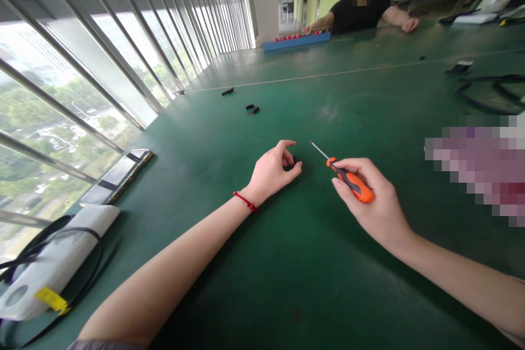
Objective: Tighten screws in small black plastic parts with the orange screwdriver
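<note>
My left hand (275, 167), with a red bracelet at the wrist, rests on the green table (262, 262), its fingers curled and thumb apart from the index finger. A small black piece (292, 159) lies at its fingertips, partly hidden by them; whether they grip it is unclear. To the right, my right hand (371, 199) holds an orange and grey screwdriver (356, 185) by its handle. The metal shaft points up and left toward the black piece, without touching it.
Small black parts (252, 109) lie farther back, with another (228, 91) behind. A phone (118, 175) and white power strip (61, 257) with cables line the left edge. Across the table, a person (356, 13) sits by a blue tray (297, 41). Black cables (488, 90) lie right.
</note>
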`<state>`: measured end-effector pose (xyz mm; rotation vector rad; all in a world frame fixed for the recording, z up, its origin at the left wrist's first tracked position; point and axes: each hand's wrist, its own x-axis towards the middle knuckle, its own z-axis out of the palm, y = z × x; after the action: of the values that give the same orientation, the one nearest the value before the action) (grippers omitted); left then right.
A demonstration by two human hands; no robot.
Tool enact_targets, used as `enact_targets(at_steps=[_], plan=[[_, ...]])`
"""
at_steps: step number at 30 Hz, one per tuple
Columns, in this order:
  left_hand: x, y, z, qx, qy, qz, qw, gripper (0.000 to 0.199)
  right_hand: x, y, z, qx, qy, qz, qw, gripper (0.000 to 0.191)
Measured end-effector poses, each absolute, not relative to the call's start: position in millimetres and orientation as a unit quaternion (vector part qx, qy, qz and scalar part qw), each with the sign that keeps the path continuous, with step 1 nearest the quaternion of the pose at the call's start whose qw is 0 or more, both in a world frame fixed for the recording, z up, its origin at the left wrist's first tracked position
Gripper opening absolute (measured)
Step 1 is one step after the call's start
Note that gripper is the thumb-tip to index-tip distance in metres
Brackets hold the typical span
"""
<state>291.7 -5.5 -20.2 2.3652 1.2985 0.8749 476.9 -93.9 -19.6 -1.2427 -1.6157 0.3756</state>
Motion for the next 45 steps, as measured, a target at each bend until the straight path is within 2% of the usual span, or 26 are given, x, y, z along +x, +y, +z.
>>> enact_targets(at_steps=[2,4,7,10,17,28,45], plan=[[291.6,-6.6,-18.8,0.832,0.441,0.305,0.144,0.03,477.4,-93.6,-18.7,-0.515,-0.68,0.146,0.501,0.013],[291.1,-6.5,-18.1,0.842,0.438,0.302,0.09,0.024,477.8,-93.6,-17.8,-0.515,-0.687,0.146,0.491,0.012],[290.3,-4.6,-18.8,0.856,0.429,0.286,0.033,0.025,477.6,-93.6,-17.1,-0.516,-0.687,0.155,0.488,0.011],[289.5,-2.7,-20.3,0.865,0.422,0.266,0.046,0.029,477.2,-93.8,-17.0,-0.519,-0.685,0.165,0.484,0.011],[289.9,-3.7,-18.1,0.856,0.441,0.264,0.055,0.014,477.8,-96.7,-16.2,-0.478,-0.701,0.163,0.504,0.017],[288.5,-4.4,-18.2,0.849,0.438,0.287,0.072,0.016,478.3,-99.6,-14.4,-0.441,-0.708,0.15,0.53,0.012],[289.3,-4.6,-20.4,0.851,0.423,0.302,0.081,0.012,478.6,-100.4,-12.7,-0.439,-0.712,0.158,0.524,0.012]])
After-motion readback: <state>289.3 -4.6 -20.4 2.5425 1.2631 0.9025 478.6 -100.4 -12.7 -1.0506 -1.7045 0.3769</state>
